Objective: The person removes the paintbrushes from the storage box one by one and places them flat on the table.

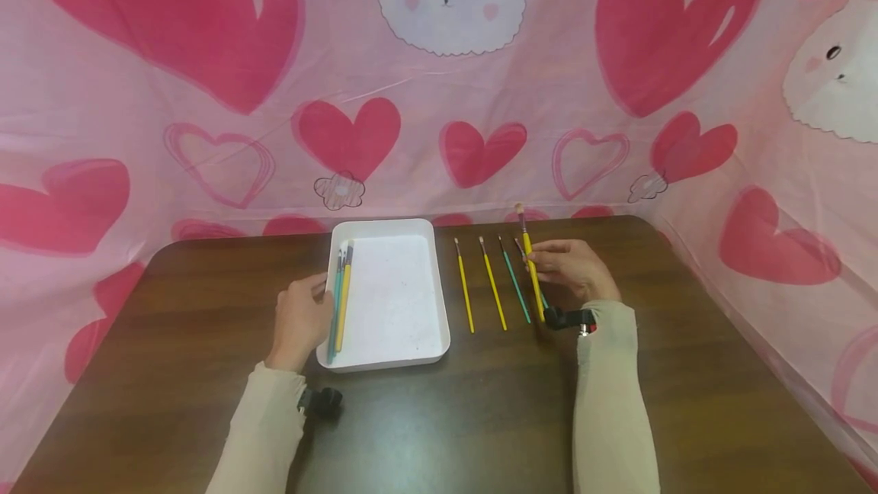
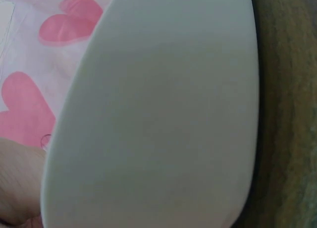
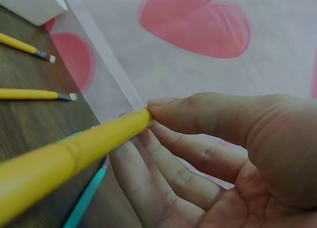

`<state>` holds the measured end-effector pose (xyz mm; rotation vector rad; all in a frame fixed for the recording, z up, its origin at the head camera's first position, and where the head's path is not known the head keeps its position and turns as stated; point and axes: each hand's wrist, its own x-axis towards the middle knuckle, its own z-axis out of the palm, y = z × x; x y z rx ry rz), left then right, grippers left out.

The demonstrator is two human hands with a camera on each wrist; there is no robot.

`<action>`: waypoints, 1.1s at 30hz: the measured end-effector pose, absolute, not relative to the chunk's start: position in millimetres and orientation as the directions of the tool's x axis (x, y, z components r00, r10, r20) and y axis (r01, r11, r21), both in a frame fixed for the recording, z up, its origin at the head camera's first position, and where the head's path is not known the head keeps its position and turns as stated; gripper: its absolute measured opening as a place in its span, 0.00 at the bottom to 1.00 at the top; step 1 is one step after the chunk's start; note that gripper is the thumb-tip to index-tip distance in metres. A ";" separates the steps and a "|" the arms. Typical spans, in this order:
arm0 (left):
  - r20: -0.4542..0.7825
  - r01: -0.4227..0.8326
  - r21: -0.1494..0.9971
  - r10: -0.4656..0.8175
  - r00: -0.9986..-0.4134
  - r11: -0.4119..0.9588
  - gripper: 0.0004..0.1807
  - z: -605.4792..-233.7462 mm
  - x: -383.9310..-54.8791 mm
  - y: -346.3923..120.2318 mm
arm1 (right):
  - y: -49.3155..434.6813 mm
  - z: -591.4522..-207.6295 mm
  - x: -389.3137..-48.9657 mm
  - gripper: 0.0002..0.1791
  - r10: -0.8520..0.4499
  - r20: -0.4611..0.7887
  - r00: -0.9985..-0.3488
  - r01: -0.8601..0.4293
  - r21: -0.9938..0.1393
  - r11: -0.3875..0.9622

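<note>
My right hand [image 1: 572, 269] pinches a thick yellow paintbrush [image 1: 538, 292] between thumb and fingers, bristles up and away from me. In the right wrist view its yellow handle [image 3: 74, 156] runs toward the camera. My left hand [image 1: 298, 322] holds the left side of a white tray [image 1: 441, 292], whose outer wall [image 2: 153, 124] fills much of the left wrist view. Along the tray's left side lie a yellow paintbrush [image 1: 344, 303] and thin teal paintbrushes [image 1: 335, 315].
Right of the tray, two slim yellow paintbrushes [image 1: 466, 288] and a teal paintbrush [image 1: 516, 288] lie in a row on the brown wooden table [image 1: 411, 433]. Another teal paintbrush lies partly hidden behind the held one. A pink heart-patterned cloth [image 1: 425, 113] hangs around the table.
</note>
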<state>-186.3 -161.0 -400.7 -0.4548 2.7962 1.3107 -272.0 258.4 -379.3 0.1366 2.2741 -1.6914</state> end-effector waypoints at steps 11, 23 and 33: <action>-0.147 -0.273 0.750 -0.251 -0.957 0.602 0.28 -402.7 -184.6 -159.2 | 277.1 -381.5 -275.3 0.26 -0.112 -0.282 -0.953 0.218 -0.894 0.391; -0.154 -0.277 0.747 -0.248 -0.956 0.605 0.29 -400.5 -185.5 -158.6 | 296.6 -383.8 -278.1 0.27 -0.130 -0.277 -0.952 0.195 -0.876 0.441; -0.159 -0.286 0.738 -0.255 -0.954 0.611 0.29 -400.0 -184.0 -159.0 | 303.0 -392.0 -279.9 0.27 -0.121 -0.297 -0.947 0.217 -0.872 0.439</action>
